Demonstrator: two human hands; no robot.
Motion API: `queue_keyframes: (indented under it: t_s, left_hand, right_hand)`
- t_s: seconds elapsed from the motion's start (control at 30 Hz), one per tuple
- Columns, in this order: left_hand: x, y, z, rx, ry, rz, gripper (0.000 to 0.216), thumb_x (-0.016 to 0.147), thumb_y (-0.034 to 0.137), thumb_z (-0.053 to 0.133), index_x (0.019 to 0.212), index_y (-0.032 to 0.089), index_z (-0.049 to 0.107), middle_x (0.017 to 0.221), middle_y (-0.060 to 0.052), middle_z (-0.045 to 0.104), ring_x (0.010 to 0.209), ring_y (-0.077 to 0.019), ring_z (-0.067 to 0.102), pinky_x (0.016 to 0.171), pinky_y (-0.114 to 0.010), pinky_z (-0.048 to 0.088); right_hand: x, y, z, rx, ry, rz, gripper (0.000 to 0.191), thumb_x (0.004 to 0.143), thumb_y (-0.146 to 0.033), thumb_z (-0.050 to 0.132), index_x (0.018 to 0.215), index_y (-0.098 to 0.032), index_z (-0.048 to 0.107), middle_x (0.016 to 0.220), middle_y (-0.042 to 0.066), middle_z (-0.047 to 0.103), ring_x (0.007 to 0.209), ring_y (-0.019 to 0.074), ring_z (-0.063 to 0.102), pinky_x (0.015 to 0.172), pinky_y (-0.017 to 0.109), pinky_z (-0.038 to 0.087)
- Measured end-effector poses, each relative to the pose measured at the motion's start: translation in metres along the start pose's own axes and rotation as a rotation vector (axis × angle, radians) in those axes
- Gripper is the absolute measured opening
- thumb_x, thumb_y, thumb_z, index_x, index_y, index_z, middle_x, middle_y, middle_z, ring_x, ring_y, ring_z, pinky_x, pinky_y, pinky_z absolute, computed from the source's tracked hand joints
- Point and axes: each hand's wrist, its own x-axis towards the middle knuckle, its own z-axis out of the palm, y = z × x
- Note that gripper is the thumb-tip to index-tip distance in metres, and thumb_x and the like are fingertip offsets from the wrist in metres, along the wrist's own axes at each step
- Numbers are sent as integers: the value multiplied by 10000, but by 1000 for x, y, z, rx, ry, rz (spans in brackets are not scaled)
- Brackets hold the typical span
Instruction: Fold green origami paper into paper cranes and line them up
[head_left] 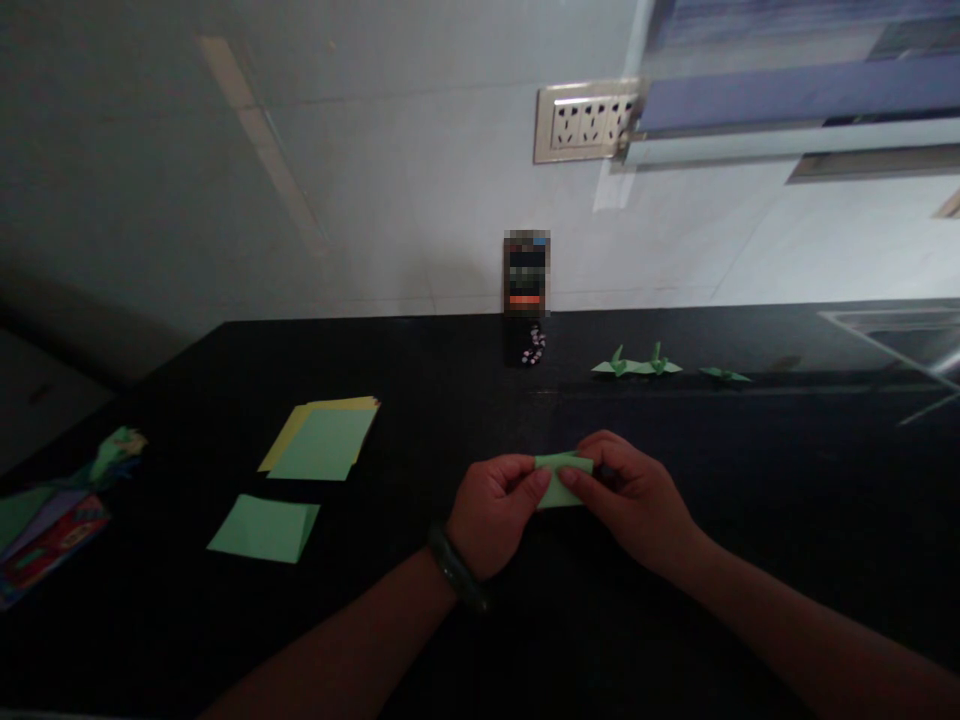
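Observation:
Both my hands meet over a black counter [675,620] and pinch a small folded piece of green paper [561,480] between them. My left hand [495,510], with a dark band at the wrist, grips the paper's left end with curled fingers. From the other side, my right hand [634,500] holds the right end between thumb and fingers. Most of the paper is hidden by my fingers.
A stack of green and yellow paper sheets [322,440] and a single folded green sheet [264,528] lie to the left. Colourful packaging [52,530] sits at the left edge. Three folded green paper cranes [637,365] and a dark upright object [527,295] stand by the wall.

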Motion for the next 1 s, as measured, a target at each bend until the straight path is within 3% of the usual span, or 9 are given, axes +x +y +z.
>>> queue_keyframes:
  t_s: [0.37, 0.63, 0.77, 1.0]
  left_hand:
    - [0, 1, -1, 42, 27, 24, 240, 767, 351, 539, 675, 143, 619, 544, 34, 452, 504, -81, 347, 478, -207, 272]
    - [-1, 3, -3, 114, 63, 54, 263, 775, 361, 526, 634, 146, 582, 529, 41, 410, 500, -83, 327, 467, -210, 264]
    - [0, 2, -3, 91, 52, 63, 266, 781, 367, 519, 676, 136, 602, 559, 32, 457, 517, -85, 358, 483, -206, 292]
    - [-1, 3, -4, 135, 58, 83, 274, 789, 356, 516, 646, 131, 578, 541, 41, 426, 509, -75, 337, 471, -199, 281]
  right_hand:
    - [-1, -2, 0, 29, 6, 3, 151, 766, -285, 560, 657, -198, 503, 711, 6, 496, 612, 119, 466, 544, 244, 388]
    - [1, -2, 2, 316, 46, 220, 244, 682, -331, 647, 833, -207, 501, 692, -18, 514, 612, 116, 494, 546, 235, 417]
    - [2, -3, 1, 361, -72, 264, 199, 719, -373, 601, 739, -180, 557, 647, -6, 539, 577, 109, 484, 532, 235, 397]
    - [1, -9, -2, 317, -37, 217, 204, 752, -374, 551, 695, -181, 582, 610, -12, 527, 544, 101, 454, 485, 221, 368]
